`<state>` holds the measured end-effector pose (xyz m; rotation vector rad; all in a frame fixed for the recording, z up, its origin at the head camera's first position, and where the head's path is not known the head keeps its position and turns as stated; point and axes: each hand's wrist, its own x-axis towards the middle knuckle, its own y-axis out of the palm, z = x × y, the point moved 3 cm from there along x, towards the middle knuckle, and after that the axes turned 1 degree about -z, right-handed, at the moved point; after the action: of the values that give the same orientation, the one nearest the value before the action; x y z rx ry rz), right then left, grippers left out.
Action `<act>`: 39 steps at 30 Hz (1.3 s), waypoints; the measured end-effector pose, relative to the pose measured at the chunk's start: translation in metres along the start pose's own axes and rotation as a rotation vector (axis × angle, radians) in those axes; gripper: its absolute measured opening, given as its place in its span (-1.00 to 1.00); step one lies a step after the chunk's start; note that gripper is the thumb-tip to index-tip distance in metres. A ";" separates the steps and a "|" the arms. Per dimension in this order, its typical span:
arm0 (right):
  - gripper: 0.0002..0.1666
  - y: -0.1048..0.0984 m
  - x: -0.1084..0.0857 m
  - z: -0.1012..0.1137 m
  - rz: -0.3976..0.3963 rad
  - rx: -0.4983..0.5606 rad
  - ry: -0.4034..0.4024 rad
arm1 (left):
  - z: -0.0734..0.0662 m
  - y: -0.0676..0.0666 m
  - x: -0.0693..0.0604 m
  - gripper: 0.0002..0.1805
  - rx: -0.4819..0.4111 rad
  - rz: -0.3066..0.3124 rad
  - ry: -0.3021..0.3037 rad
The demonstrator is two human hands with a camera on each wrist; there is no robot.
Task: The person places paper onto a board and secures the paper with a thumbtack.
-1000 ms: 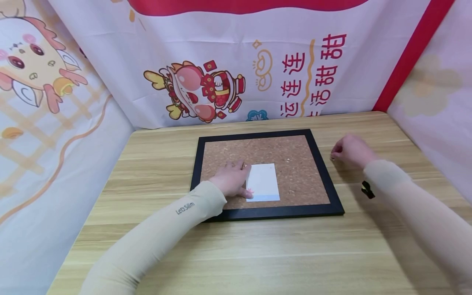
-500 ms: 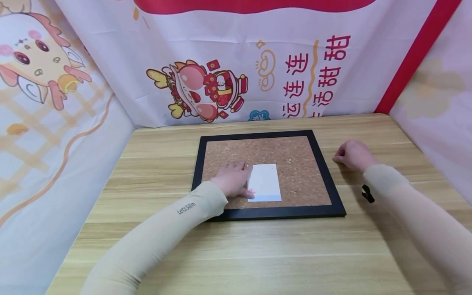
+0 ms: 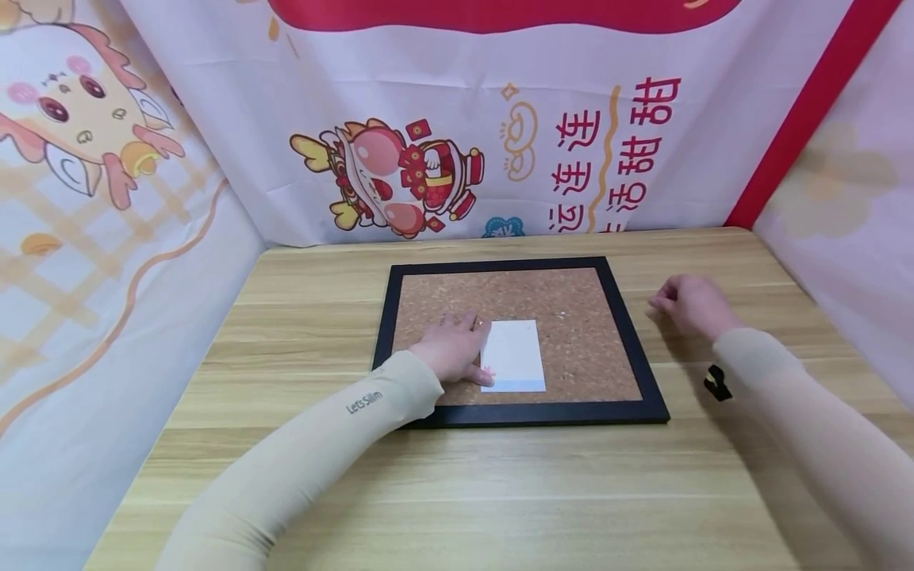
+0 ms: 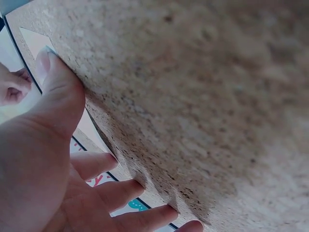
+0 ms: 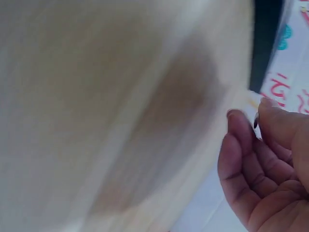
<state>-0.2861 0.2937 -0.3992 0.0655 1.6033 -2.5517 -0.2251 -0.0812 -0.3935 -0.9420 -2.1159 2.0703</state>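
A white card (image 3: 512, 357) with a pale blue lower strip lies on a cork board (image 3: 571, 293) in a black frame. My left hand (image 3: 451, 349) rests on the board with its fingers spread, the thumb over the card's lower left corner. In the left wrist view the thumb (image 4: 63, 87) presses the card (image 4: 36, 41) and the fingertips touch the cork. Right of the board, above the table, my right hand (image 3: 696, 305) pinches a tiny shiny thumbtack (image 5: 256, 120) between thumb and forefinger. The other fingers curl loosely. At the card's upper right corner is a small mark too faint to identify.
The wooden table (image 3: 464, 484) extends around the framed board. Printed cloth (image 3: 443, 63) hangs behind and along both sides. Beside the right sleeve is a small black piece (image 3: 717, 383); whether it touches the table cannot be told.
My right hand has shifted slightly right and toward me, turning a little, with the thumbtack still pinched. The left hand stays on the card and board. The head view has moved slightly.
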 end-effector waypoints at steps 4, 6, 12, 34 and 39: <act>-0.70 -0.006 -0.005 0.017 -0.079 0.058 -0.048 | 0.001 0.000 -0.001 0.06 -0.004 0.000 -0.008; -0.68 -0.009 -0.009 0.028 -0.107 0.080 -0.067 | 0.001 0.000 -0.002 0.06 -0.005 -0.002 -0.010; -0.69 -0.008 -0.021 0.066 -0.093 0.110 -0.145 | 0.002 0.000 -0.004 0.05 -0.010 -0.003 -0.009; -0.75 0.009 -0.096 0.228 -0.269 0.367 -0.877 | 0.006 0.002 -0.005 0.05 -0.088 -0.010 -0.022; -0.77 0.018 -0.106 0.242 -0.135 0.516 -0.807 | 0.002 0.000 -0.003 -0.21 -0.078 -0.010 0.009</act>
<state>-0.1714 0.0768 -0.2992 -0.9138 0.6622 -2.4912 -0.2235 -0.0839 -0.3925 -0.9460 -2.2073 1.9881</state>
